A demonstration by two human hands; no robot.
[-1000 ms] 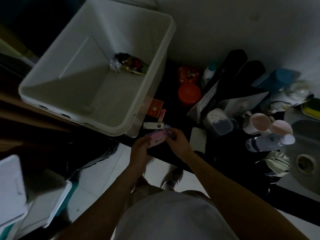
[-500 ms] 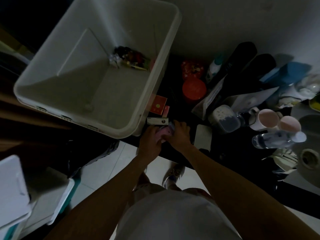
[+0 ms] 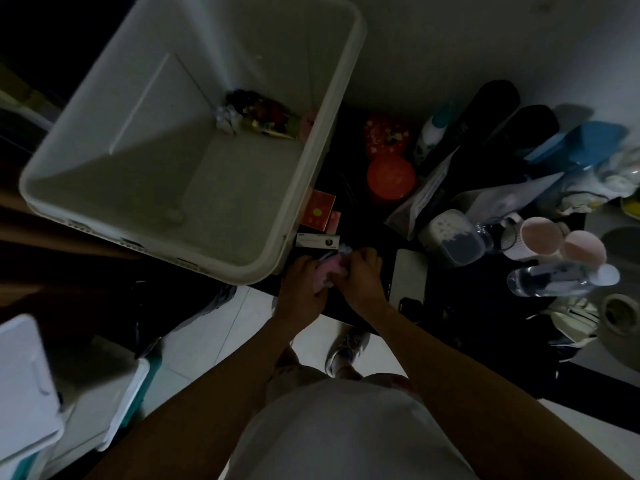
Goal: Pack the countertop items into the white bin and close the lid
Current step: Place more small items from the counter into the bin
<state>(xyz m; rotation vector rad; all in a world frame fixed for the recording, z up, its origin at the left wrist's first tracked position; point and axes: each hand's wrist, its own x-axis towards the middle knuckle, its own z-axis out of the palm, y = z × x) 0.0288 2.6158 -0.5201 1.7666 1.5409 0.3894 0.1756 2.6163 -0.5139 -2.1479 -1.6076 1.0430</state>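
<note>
At the near edge of the black countertop [image 3: 485, 306], just beside the near right corner of the white bin [image 3: 228, 188], both hands meet on a small pink packet [image 3: 329, 268]. The left hand [image 3: 301, 282] and the right hand [image 3: 363, 275] each have their fingers curled round it, knuckles up; most of the packet is hidden between them.

The bin stands open with no lid on it. A bundle of dark and coloured wrappers [image 3: 259, 116] lies on its floor at the far right corner, and a pale pink item [image 3: 307, 123] rests against the right wall next to it. The rest of the floor is bare.

Just beyond the hands lies a narrow white box [image 3: 317, 241], and beyond that a red carton [image 3: 318, 211] close against the bin's outer wall. Further right stand an orange-lidded jar [image 3: 391, 176], a red patterned tin [image 3: 386, 133] and a white bottle [image 3: 433, 129]. A clear tub [image 3: 457, 237] holds something dark in its lower part. Two mugs [image 3: 542, 233] sit beside it, pink inside, with a clear bottle [image 3: 561, 278] on its side near them. A flat white slab [image 3: 410, 275] lies just right of the right hand.

The counter's edge runs diagonally under the wrists, with pale floor tiles [image 3: 207, 323] below. The strip of counter between the bin and the jars is narrow and dark.
</note>
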